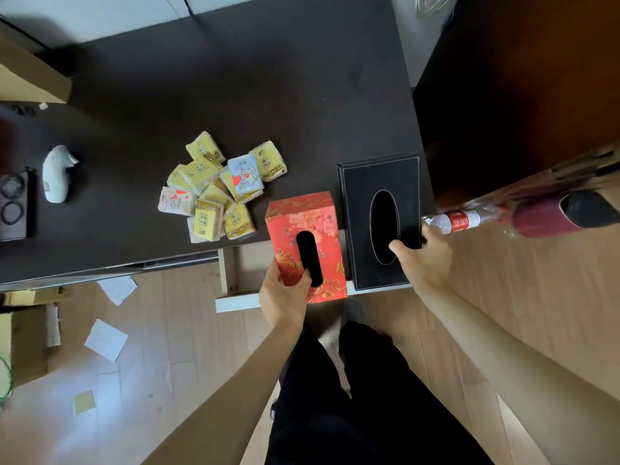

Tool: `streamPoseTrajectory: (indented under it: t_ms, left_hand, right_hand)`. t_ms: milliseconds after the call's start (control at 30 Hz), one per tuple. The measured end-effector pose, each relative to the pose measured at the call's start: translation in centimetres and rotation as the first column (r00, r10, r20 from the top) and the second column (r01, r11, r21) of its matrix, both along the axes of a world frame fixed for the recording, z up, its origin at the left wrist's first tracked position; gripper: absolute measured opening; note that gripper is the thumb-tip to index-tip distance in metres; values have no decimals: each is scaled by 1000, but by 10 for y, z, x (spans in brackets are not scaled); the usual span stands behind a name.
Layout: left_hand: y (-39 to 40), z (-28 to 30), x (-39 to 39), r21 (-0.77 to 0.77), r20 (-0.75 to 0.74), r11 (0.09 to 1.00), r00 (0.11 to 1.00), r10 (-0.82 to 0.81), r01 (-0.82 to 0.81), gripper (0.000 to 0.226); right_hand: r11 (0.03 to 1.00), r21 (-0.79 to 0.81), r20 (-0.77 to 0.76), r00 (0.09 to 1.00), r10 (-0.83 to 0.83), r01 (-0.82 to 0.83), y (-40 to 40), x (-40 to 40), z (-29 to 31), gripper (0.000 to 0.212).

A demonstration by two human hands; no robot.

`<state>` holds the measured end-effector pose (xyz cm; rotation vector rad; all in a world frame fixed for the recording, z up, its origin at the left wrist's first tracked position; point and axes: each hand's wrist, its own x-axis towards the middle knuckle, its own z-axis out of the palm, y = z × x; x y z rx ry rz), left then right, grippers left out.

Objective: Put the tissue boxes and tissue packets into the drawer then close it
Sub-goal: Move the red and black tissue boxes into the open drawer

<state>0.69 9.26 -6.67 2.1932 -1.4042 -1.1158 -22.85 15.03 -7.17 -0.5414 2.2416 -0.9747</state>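
My left hand [283, 297] grips the near end of a red floral tissue box [307, 226], a finger hooked in its dark slot. To its right, my right hand [422, 260] holds a black tissue box [379, 176] by its oval opening and right side. Both boxes hang over the open drawer [231, 273], whose pale interior and white front show below the desk edge. Several small tissue packets [218, 187], mostly yellow, lie piled on the dark desk [235, 88] left of the boxes.
A white object [57, 172] and a dark device [13, 206] lie at the desk's left. A plastic bottle [459, 221] and a maroon item [553, 213] jut in from the right beside a dark cabinet [503, 95]. Papers [107, 340] and cardboard litter the wooden floor.
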Motion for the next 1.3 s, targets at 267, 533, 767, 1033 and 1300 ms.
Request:
streamPoseTrajectory:
  t_ms: [267,533,767,1033,1300]
  left_hand:
    - [52,7,20,118,-28,993,1000,-11,15,30]
    - [96,9,40,211,29,975,997,-72,65,48]
    - [90,-2,51,267,68,961,994,-89,67,34]
    - [68,-23,70,294,147,955,987,-70,24,28]
    - [67,-47,70,333,160,937,973,-164,103,46]
  right_hand:
    - [995,99,50,999,-1,-4,50,18,4,27]
    - [974,220,140,990,17,-48,108,38,-5,28]
    - [947,310,181,983,29,-85,105,43,-14,48]
    - [886,446,93,991,96,-127,82,65,-38,31]
    - [818,531,33,970,242,-222,79,66,-64,33]
